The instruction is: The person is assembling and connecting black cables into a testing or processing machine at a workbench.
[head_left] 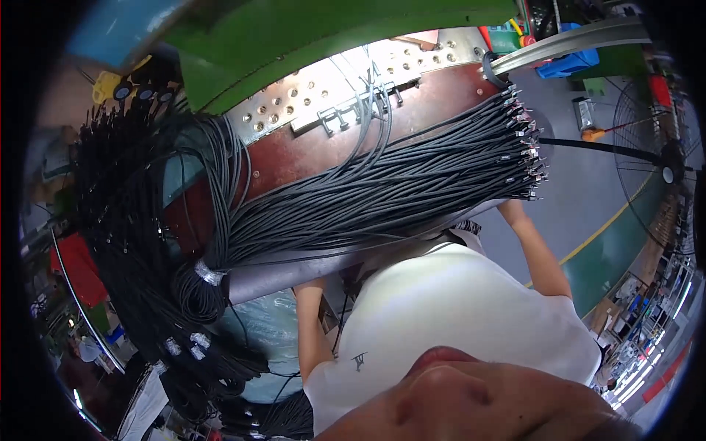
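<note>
A broad bundle of black cables (368, 187) lies across the bench in front of me, with small metal-tipped connectors (526, 147) fanned out at its right end. Below its near side runs a grey curved edge (287, 275). My left hand (310, 285) reaches up under that edge, and its fingers are hidden. Near the connector end, my right hand (510, 210) meets the underside of the same edge; its fingers are out of sight too. Whether either hand holds anything does not show. Silvery tape (208, 273) binds a coiled part of the cables at the left.
Behind the cables stand a row of black clips (360, 109) and a metal plate with round holes (283, 99), under a green panel (323, 33). More black cables (121, 191) hang at the left. A fan (665, 158) stands at the right.
</note>
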A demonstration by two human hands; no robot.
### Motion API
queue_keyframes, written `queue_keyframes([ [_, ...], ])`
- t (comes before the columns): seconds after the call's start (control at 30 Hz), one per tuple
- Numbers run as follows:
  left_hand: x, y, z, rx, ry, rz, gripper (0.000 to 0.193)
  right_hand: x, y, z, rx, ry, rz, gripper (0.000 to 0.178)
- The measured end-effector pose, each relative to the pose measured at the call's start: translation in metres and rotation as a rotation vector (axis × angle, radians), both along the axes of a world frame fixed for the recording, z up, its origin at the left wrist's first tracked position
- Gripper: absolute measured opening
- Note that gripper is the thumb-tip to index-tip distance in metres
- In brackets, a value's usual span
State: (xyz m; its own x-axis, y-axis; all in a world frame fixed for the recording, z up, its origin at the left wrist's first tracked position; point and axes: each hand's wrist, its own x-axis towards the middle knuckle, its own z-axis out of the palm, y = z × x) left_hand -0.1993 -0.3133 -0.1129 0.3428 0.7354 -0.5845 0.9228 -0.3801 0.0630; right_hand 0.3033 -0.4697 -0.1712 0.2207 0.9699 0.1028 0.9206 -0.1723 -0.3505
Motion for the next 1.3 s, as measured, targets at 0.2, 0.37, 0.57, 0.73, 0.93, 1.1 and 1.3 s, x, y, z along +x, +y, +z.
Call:
queue_keyframes([
  [0.2,-0.004,0.001,-0.006,0.281,-0.218,-0.026,0.04,-0.006,0.008,0.001,-0.039,0.209,-0.079,0.045],
  [0.37,0.015,-0.001,0.033,0.061,-0.319,0.119,0.037,0.01,0.006,0.02,-0.057,0.139,-0.039,0.041],
  [0.57,0.056,0.039,0.159,-0.855,-0.832,-0.016,0.035,0.067,0.091,0.173,0.544,0.121,-0.336,0.021],
  [0.73,0.163,0.069,0.182,-0.372,-1.255,-0.323,0.046,-0.051,0.247,0.224,0.347,-0.233,0.589,0.04],
  [0.93,0.203,0.081,0.138,0.38,-0.641,-0.153,0.066,-0.083,0.314,0.172,0.242,-0.282,0.815,0.053],
  [1.1,0.155,0.143,0.146,0.87,-0.476,-0.207,0.067,-0.065,0.312,0.199,0.025,-0.104,0.869,0.047],
  [1.3,0.152,0.197,0.116,0.883,-0.656,-0.203,0.022,-0.036,0.356,0.152,-0.098,-0.075,0.842,0.028],
])
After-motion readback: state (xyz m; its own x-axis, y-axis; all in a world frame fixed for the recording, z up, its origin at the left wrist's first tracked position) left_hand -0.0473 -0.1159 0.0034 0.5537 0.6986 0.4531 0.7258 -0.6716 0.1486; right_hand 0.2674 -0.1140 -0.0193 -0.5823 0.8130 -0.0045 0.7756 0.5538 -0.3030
